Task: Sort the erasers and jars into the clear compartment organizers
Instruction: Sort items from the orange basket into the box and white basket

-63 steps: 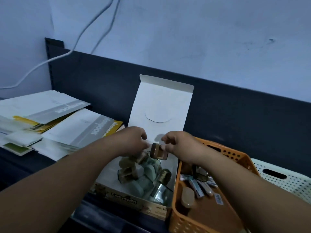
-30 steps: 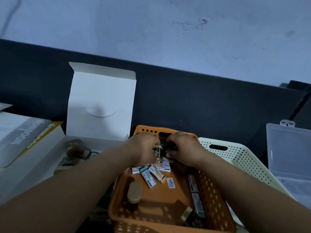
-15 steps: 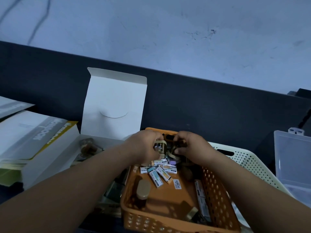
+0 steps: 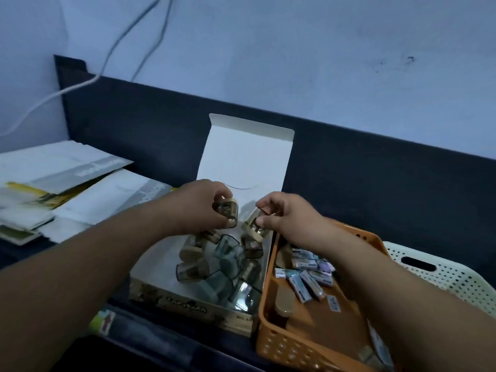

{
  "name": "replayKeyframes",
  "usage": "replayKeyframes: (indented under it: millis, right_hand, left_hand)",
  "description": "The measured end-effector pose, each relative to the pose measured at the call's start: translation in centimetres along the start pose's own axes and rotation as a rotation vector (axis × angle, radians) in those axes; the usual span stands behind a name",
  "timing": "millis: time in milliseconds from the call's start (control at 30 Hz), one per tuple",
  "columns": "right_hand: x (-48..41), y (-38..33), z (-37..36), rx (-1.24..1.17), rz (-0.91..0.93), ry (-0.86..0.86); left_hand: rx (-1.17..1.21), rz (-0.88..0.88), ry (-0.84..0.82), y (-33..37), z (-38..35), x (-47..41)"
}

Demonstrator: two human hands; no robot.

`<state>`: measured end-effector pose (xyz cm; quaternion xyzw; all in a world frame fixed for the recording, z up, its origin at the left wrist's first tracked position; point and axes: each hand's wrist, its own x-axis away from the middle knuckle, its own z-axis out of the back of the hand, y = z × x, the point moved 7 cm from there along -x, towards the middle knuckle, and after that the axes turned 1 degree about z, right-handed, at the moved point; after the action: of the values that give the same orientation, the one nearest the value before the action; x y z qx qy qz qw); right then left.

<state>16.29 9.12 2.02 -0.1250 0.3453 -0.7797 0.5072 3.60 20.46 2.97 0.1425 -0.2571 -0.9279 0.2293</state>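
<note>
Holding a jar (image 4: 225, 212) in the left hand (image 4: 200, 208), fingers curled over its top and thumb underneath, above the far end of an open box (image 4: 188, 304). Pinching a second jar (image 4: 255, 227) in the right hand (image 4: 285, 218), fingertips and thumb on its clear body, pale cap end tipped down toward the box's right wall. Close together, these two, but not plainly touching.

Directly below, more jars (image 4: 197, 251) heaped on their sides along the right half of the box, some clear, some tinted. At the box's far edge, an upright lid (image 4: 247, 162). Against the box's right wall, an orange basket (image 4: 308, 353) with sleeved erasers (image 4: 308, 280) piled mid-floor toward its far end. Past the basket's right rim, a white basket (image 4: 442, 272). Toward the tabletop's left edge, stacked papers (image 4: 80, 183). No clear organizer in view.

Judging by the easy fingertip hold: light, rigid little jars, whether glass or plastic impossible to say. Smooth walls, so probably slippery, and round, so likely to roll once laid on a side. Best taken across the body between thumb and two fingers, just under the cap, where the rim gives a stop against slipping. Better not to lift by the cap alone, since its tightness cannot be told. Worth setting down rather than dropping, in case of glass. As for the erasers: probably light, slightly soft and grippy, easiest pinched by the long sides.
</note>
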Motion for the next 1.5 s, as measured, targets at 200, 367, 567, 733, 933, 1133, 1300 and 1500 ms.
replayKeyframes:
  millis: [200, 367, 567, 733, 933, 1133, 1300, 1500]
  right_hand:
    - [-1.5, -1.5, -5.1, 0.078, 0.054, -0.182]
    - [-1.7, -1.6, -5.1, 0.179, 0.079, -0.164]
    - [0.4, 1.1, 0.9, 0.168, -0.020, -0.012]
    - [4.5, 4.8, 5.0, 0.290, -0.137, 0.008]
    - [7.7, 7.0, 4.9, 0.327, -0.221, -0.078]
    - [9.2, 10.2, 6.3, 0.489, -0.322, -0.065]
    - [9.6, 11.4, 5.3, 0.652, -0.352, -0.189]
    - [9.4, 11.0, 3.6, 0.699, -0.301, -0.266]
  left_hand:
    - [-0.092, 0.112, -0.109, -4.4, -0.5, 1.7]
    - [-0.097, 0.117, -0.130, -4.3, -0.8, 1.9]
    - [-0.058, 0.008, -0.108, -0.3, -2.2, 0.4]
    - [-0.013, -0.133, -0.206, 5.2, -5.4, -0.7]
    - [-0.093, -0.232, -0.418, 9.5, -9.6, -0.2]
    - [-0.410, -0.287, -0.641, 10.2, -12.5, 2.0]
    - [-0.498, -0.286, -0.655, 10.1, -14.1, 2.5]
    - [-0.349, -0.313, -0.494, 10.8, -13.9, 1.5]
